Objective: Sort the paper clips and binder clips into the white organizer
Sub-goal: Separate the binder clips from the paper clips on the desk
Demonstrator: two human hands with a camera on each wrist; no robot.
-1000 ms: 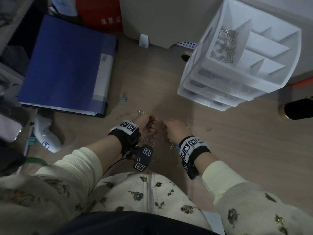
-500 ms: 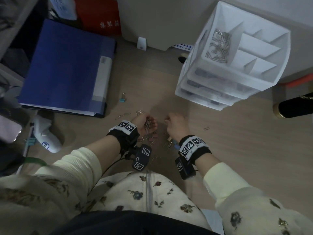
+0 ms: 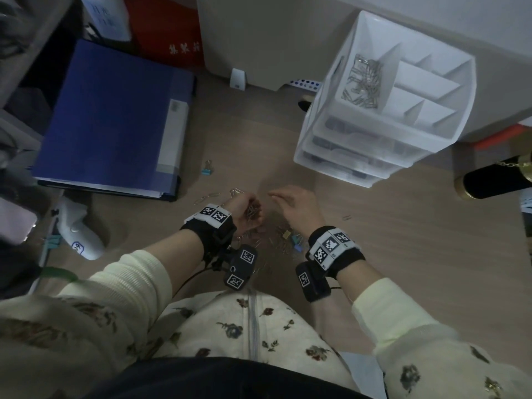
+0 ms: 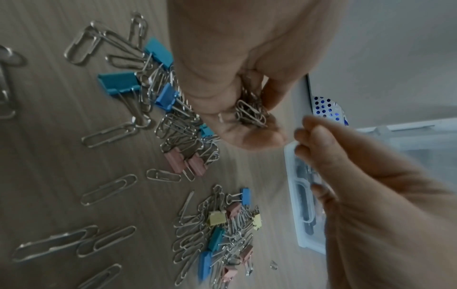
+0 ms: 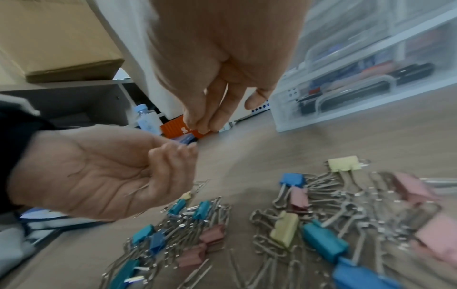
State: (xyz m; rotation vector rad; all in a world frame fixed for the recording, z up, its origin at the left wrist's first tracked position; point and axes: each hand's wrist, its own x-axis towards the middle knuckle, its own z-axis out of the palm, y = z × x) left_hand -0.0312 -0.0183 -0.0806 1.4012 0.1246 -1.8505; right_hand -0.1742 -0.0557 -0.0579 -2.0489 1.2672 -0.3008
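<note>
My left hand [image 3: 252, 210] is cupped round a bunch of silver paper clips [image 4: 249, 111], just above the table. My right hand [image 3: 290, 203] hovers beside it, fingers relaxed and pointing down, holding nothing [image 5: 222, 113]. Under and between the hands lies a mixed pile of paper clips and blue, pink and yellow binder clips [image 3: 283, 240] [image 5: 309, 221] [image 4: 217, 230]. The white organizer [image 3: 465, 99] stands at the back right on clear drawers. Its left compartment holds paper clips [image 3: 364, 82]; the other compartments look empty.
A blue folder [image 3: 115, 119] lies at the left, with a stray blue binder clip [image 3: 207, 168] and loose paper clips [image 3: 207, 197] near its corner. One paper clip [image 3: 347, 217] lies right of my hands. A black cylinder [image 3: 495, 180] lies at the right edge.
My right hand has lifted off the pile and drawn a little away from the left hand, its fingers loosening. The left hand still holds its bunch of paper clips.
</note>
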